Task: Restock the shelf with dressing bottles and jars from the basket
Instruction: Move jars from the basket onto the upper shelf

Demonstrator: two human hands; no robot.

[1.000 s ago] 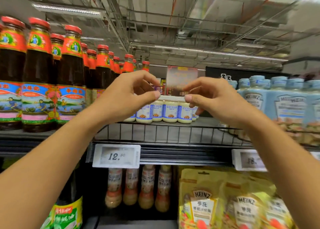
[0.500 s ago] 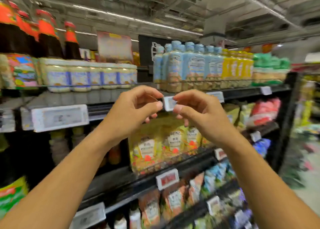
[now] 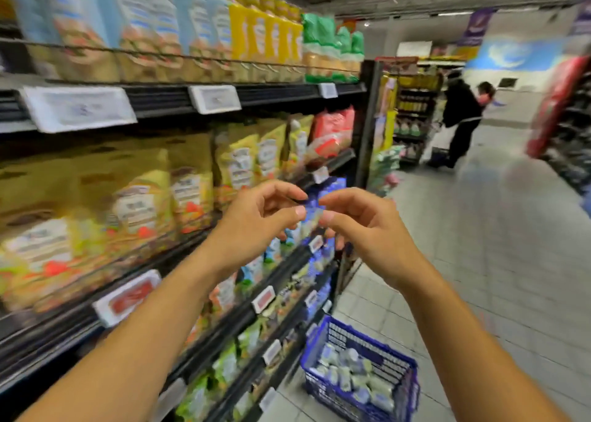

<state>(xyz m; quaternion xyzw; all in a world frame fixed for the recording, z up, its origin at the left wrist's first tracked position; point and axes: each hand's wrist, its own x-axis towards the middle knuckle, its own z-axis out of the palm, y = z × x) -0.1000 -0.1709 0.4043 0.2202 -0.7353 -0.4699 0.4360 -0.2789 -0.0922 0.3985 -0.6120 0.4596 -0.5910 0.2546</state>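
Head view: left hand [image 3: 256,222], right hand [image 3: 367,230], one jar-filled basket [image 3: 358,333].

A supermarket, seen down one aisle. On the left, tiers of black shelves [image 3: 287,90] crammed with rows of identical goods: pale blue and yellow bottles [image 3: 198,28] on top, yellow pouches [image 3: 238,162] beneath, smaller packets lower down. White price tags [image 3: 214,98] clipped along each shelf edge. A pale tiled floor [image 3: 495,246] between these and blurred racks [image 3: 572,127] on the right. A blue wire basket [image 3: 364,338] of small jars [image 3: 351,373] on the floor beside the shelves. Farther off, two people [image 3: 460,114] near an end display, a banner [image 3: 476,25] overhead.
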